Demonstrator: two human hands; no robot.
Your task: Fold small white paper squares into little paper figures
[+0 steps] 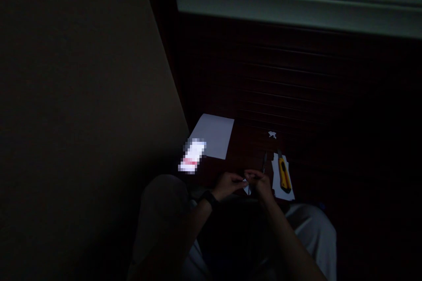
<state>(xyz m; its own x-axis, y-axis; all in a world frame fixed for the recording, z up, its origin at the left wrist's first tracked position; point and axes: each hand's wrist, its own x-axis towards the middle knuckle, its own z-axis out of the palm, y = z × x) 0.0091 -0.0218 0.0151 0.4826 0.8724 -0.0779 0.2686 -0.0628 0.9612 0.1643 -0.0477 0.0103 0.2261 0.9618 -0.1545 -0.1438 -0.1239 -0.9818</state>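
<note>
In dim light, my left hand (228, 185) and my right hand (261, 185) meet low in the middle of the view. Between their fingertips is a small piece of white paper (246, 189), partly covered by the fingers. Both hands are closed in a pinch on it. Just right of my right hand, a yellow utility knife (284, 174) lies on some white paper (278, 189), its blade pointing away from me. A thin dark tool (264, 161), too dark to name, lies beyond my right hand.
A white sheet (216, 137) lies at the left on the dark wooden surface, overlapped by a bright, blurred-out screen (192, 156). Farther back sits a small cut paper scrap (272, 135). A wall (99, 74) rises at the left, and my knees flank the work area.
</note>
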